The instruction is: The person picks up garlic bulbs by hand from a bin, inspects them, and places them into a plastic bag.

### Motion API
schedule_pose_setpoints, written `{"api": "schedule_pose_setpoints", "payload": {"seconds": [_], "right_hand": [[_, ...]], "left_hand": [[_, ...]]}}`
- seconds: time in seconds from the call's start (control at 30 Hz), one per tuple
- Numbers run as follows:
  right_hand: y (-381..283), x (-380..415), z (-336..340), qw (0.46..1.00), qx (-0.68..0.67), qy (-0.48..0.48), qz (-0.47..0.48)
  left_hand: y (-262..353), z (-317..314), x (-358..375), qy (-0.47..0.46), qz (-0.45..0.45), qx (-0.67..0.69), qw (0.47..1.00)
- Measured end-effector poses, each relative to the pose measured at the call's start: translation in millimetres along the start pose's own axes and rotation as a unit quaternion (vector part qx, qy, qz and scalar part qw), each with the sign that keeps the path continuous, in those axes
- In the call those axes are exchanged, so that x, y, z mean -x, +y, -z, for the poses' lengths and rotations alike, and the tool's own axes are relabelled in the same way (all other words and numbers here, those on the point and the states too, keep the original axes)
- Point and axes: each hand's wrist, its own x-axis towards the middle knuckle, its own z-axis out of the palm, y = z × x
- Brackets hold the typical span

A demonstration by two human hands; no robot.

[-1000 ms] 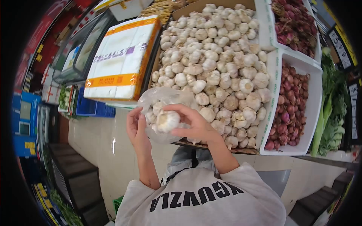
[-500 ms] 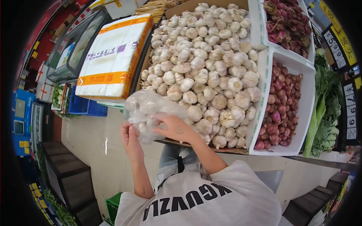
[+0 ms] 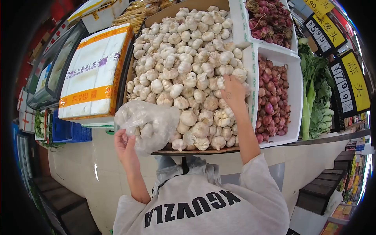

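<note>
My left hand holds the clear plastic bag at its left side, fingers closed on the film. Several garlic bulbs show through the bag, which rests over the front left corner of the garlic pile. My right hand is stretched out to the right side of the pile. A whitish garlic bulb lies between its thumb and fingers, and the fingertips are partly hidden among the bulbs.
Right of the garlic, a white foam box holds small red shallots. Behind it are larger red onions. Leafy greens and price signs stand farther right. A taped foam box is on the left, above a blue crate.
My right hand has left the bag and moved right and away from me onto the garlic pile. My left hand keeps the bag. The head view has shifted right.
</note>
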Motion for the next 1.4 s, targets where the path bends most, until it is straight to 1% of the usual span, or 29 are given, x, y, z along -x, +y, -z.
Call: {"api": "schedule_pose_setpoints", "payload": {"seconds": [0.03, 0.07, 0.13, 0.17, 0.23, 0.27, 0.3, 0.33, 0.37, 0.4, 0.43, 0.47, 0.53, 0.57, 0.63, 0.7, 0.73, 0.8, 0.83, 0.9, 0.93, 0.97, 1.03, 1.1, 1.17, 1.23, 1.3, 1.37, 1.4], "right_hand": [[-3, -1, -2, 0.999, 0.035, -0.021, -0.013], [-3, -3, -1, 0.999, 0.038, -0.021, -0.013], [-7, -8, 8, 0.997, 0.023, -0.07, -0.014], [-7, -10, 12, 0.997, 0.023, -0.067, -0.013], [-11, -10, 21, 0.999, -0.032, -0.018, -0.01], [-17, -8, 31, 0.996, -0.064, -0.021, -0.056], [-25, -4, 41, 0.996, -0.066, -0.022, -0.053], [-33, 0, 50, 0.949, -0.295, -0.044, -0.103], [-42, 4, 58, 0.848, -0.506, -0.067, -0.145], [-55, 9, 68, 0.846, -0.508, -0.076, -0.14], [-73, 17, 77, 0.774, -0.621, -0.096, -0.077], [-89, 26, 81, 0.683, -0.721, -0.115, -0.017], [-124, 37, 80, 0.593, -0.779, -0.201, 0.023], [-142, 40, 74, 0.588, -0.776, -0.228, 0.031], [-171, 41, 64, 0.579, -0.773, -0.257, 0.042], [-194, 43, 54, 0.694, -0.653, -0.3, 0.054], [-203, 44, 49, 0.689, -0.656, -0.304, 0.056], [-218, 45, 41, 0.831, -0.514, -0.193, 0.091], [-225, 47, 37, 0.83, -0.516, -0.192, 0.089], [-233, 50, 28, 0.868, -0.424, -0.248, 0.08], [-235, 59, 17, 0.868, -0.413, -0.267, 0.071], [-234, 63, 9, 0.873, -0.407, -0.26, 0.062], [-231, 65, -1, 0.878, -0.379, -0.246, 0.157], [-225, 68, 1, 0.877, -0.381, -0.252, 0.149], [-216, 69, 11, 0.859, -0.433, -0.203, 0.182], [-200, 66, 24, 0.863, -0.424, -0.198, 0.192], [-175, 61, 44, 0.791, -0.501, -0.293, 0.193], [-145, 58, 57, 0.758, -0.579, -0.281, 0.107], [-128, 56, 53, 0.776, -0.591, -0.214, 0.062]], "left_hand": [[3, 2, -3, -0.002, 0.001, 0.003, 1.0], [7, 5, -6, -0.004, 0.011, 0.005, 1.0], [17, 11, -12, -0.007, 0.018, 0.008, 1.0], [21, 13, -14, -0.011, 0.021, 0.018, 1.0], [29, 18, -21, -0.014, 0.018, 0.028, 0.999], [32, 22, -24, -0.037, 0.006, 0.034, 0.999], [37, 25, -26, -0.06, -0.005, 0.038, 0.997], [43, 26, -27, -0.056, -0.005, 0.036, 0.998], [49, 23, -27, -0.057, -0.017, 0.03, 0.998], [52, 20, -25, -0.054, -0.028, 0.022, 0.998], [55, 18, -24, -0.04, -0.026, 0.017, 0.999], [57, 15, -23, -0.05, -0.032, 0.027, 0.998], [57, 16, -22, -0.077, -0.035, 0.041, 0.996], [57, 19, -22, -0.072, -0.039, 0.036, 0.996], [57, 24, -20, -0.104, -0.069, 0.011, 0.992], [64, 30, -15, -0.103, -0.06, 0.017, 0.993], [67, 33, -13, -0.106, -0.052, 0.027, 0.993], [69, 41, -6, -0.09, -0.056, 0.009, 0.994], [69, 43, -2, -0.078, -0.06, -0.005, 0.995], [69, 41, 4, -0.079, -0.056, -0.005, 0.995], [67, 38, 7, -0.078, -0.052, -0.003, 0.996], [64, 36, 10, -0.09, -0.049, 0.003, 0.995], [58, 30, 14, -0.067, -0.048, 0.016, 0.996], [51, 28, 15, -0.083, -0.031, 0.049, 0.995], [43, 26, 13, -0.092, -0.013, 0.08, 0.992], [36, 26, 9, -0.113, 0.03, 0.108, 0.987], [28, 27, 4, -0.125, 0.057, 0.135, 0.981], [24, 24, 0, -0.137, 0.085, 0.161, 0.974], [23, 20, -2, -0.133, 0.094, 0.171, 0.972]]}}
